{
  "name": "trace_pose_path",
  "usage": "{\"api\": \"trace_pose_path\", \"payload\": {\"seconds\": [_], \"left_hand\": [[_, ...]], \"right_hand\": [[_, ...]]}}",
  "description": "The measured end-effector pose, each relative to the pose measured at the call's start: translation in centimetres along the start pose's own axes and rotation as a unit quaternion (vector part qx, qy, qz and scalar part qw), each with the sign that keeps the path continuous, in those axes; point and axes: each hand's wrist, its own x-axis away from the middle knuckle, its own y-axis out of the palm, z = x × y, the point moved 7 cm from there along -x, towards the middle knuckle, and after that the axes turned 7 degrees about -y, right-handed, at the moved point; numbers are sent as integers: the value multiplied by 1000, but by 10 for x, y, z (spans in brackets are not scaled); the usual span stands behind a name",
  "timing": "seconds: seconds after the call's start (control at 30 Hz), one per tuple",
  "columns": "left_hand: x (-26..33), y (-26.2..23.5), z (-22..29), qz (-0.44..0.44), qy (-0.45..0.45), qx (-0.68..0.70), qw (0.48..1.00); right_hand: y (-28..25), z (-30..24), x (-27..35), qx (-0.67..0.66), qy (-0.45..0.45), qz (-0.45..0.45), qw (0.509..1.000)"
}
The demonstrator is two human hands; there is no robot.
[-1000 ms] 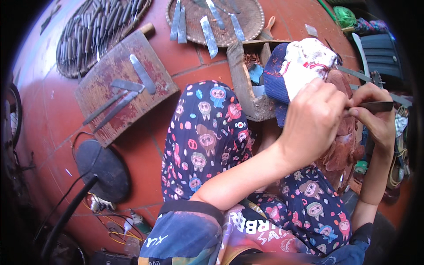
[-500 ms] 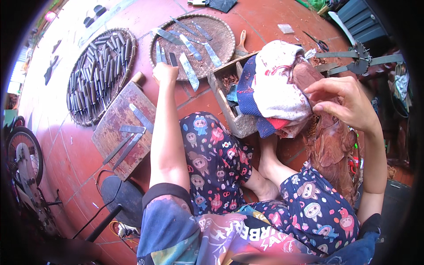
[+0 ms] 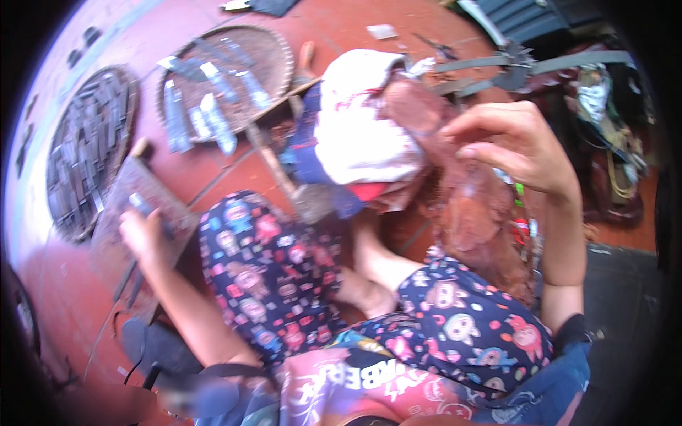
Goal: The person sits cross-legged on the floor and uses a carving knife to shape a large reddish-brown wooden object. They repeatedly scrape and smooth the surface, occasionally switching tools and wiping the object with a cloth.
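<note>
My trousers (image 3: pixel 455 326): dark blue, printed with cartoon figures; a bare foot (image 3: pixel 373 266) between the knees.
My right hand (image 3: pixel 515 142): raised over the log, thumb and fingers parted, nothing between them that I can see.
Log (image 3: pixel 476 213): rough, reddish-brown, lying lengthwise beside my right knee, its upper end against a bundled white cloth (image 3: pixel 366 121) with red marks.
My left hand (image 3: pixel 144 234): out to the left, low over a worn wooden board (image 3: pixel 145 179); blurred, so I cannot tell whether the fingers have closed.
Blade (image 3: pixel 141 204): flat metal, on the board, one pale end showing just past my left fingers.
Dark metal strips (image 3: pixel 128 284): on the same board, nearer me.
Wooden box (image 3: pixel 314 204): open, left of the cloth, with blue ribbed fabric (image 3: pixel 307 160) over its side.
Toothed metal disc (image 3: pixel 513 65): beyond my right hand, between flat metal bars (image 3: pixel 582 62).
Round woven tray (image 3: pixel 290 57): farther off, bearing several loose silvery blades (image 3: pixel 217 124).
Woven basket (image 3: pixel 132 92): far left, filled with slim dark pieces, blurred.
</note>
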Motion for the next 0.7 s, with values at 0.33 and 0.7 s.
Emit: {"api": "trace_pose_path", "payload": {"seconds": [0.33, 0.7], "left_hand": [[-14, -4, 7, -238, 35, 305, 921], [230, -221, 299, -300, 416, 665, 542]], "right_hand": [[-5, -1, 3, -97, 48, 39, 993], [-3, 1, -73, -417, -20, -19, 908]]}}
